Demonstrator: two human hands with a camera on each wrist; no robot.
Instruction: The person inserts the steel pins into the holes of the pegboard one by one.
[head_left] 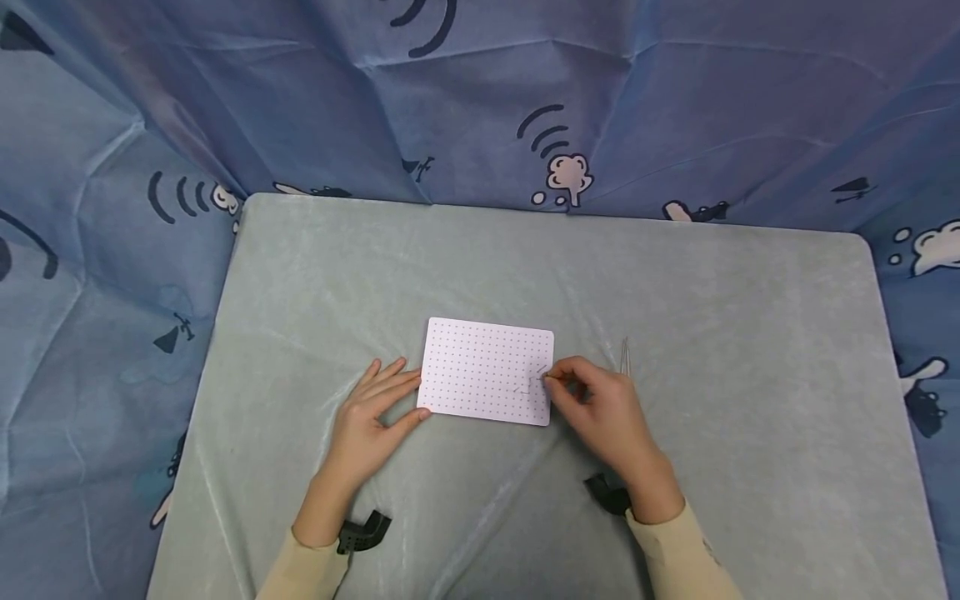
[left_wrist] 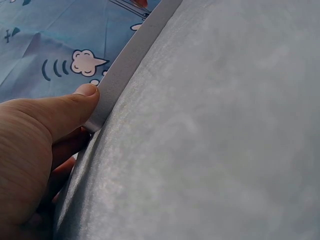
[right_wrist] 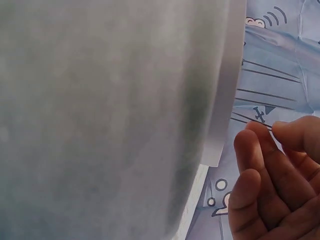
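A white board [head_left: 480,367] with a grid of small holes lies on the table. Several thin metal pins [right_wrist: 267,95] stand up from it near its right side. My right hand [head_left: 603,408] pinches one thin pin [right_wrist: 250,119] between thumb and index finger at the board's right edge. My left hand [head_left: 375,421] rests at the left edge, its fingers fairly straight along the side. In the left wrist view the left thumb [left_wrist: 86,91] touches the board's edge. Just behind the right hand lie tweezers [head_left: 625,354], their lower part hidden.
A grey cloth [head_left: 712,317] covers the table. Blue printed curtains [head_left: 480,108] hang at the back and along both sides. Dark wrist mounts [head_left: 365,532] sit at both cuffs.
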